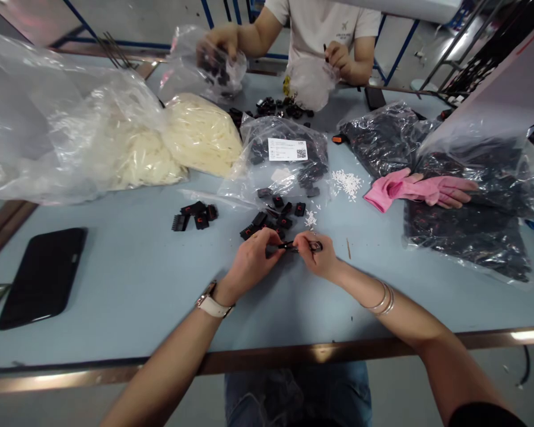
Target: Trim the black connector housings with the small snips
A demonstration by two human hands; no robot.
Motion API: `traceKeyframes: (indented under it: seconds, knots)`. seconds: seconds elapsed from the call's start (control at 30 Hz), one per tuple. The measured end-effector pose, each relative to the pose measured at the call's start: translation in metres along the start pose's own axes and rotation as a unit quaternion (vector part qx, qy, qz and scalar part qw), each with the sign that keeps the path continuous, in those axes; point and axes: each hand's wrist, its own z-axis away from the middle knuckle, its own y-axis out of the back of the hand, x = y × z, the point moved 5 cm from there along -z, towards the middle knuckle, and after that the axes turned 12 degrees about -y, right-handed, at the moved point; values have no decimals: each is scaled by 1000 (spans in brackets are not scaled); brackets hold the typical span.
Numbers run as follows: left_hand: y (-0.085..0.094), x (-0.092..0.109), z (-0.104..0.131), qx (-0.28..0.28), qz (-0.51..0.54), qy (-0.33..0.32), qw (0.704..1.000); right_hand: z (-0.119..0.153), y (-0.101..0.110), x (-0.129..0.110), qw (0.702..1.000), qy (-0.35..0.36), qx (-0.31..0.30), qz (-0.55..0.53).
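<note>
My left hand (254, 261) pinches a small black part at its fingertips, over the blue-grey table. Close beside it on the right, my right hand (317, 254) is closed around a small dark tool with looped handles (315, 245), whose tip meets the part between the hands. Just beyond my fingers lies a pile of black connectors (258, 219), some with orange marks. Small white pieces (310, 218) are scattered near my right hand, and a larger heap of them (347, 184) lies farther back. Another group of black connectors (196, 214) sits to the left.
A labelled clear bag (287, 149) stands behind the pile. Bags of cream parts (200, 133) are at left, bags of black parts (467, 237) and pink gloves (418, 188) at right. A black tablet (44, 276) lies at left. Across the table, a person (329, 35) handles bags.
</note>
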Motion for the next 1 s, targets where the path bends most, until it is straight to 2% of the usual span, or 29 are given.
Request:
traceKeyframes:
  seconds: [0.33, 0.53, 0.63, 0.8, 1.0]
  knots:
    - [0, -1, 0, 0, 4, 15, 1000, -3, -5, -4, 997, -31, -47, 46]
    - [1, 1, 0, 11, 1, 10, 1000, -3, -10, -8, 996, 10, -43, 84]
    - [1, 1, 0, 7, 3, 14, 1000, -1, -10, -5, 997, 13, -39, 71]
    - [0, 0, 0, 2, 7, 17, 1000, 3, -3, 1, 1000, -12, 1, 12]
    - [1, 0, -1, 8, 8, 14, 1000, 0, -7, -1, 999, -24, -22, 17]
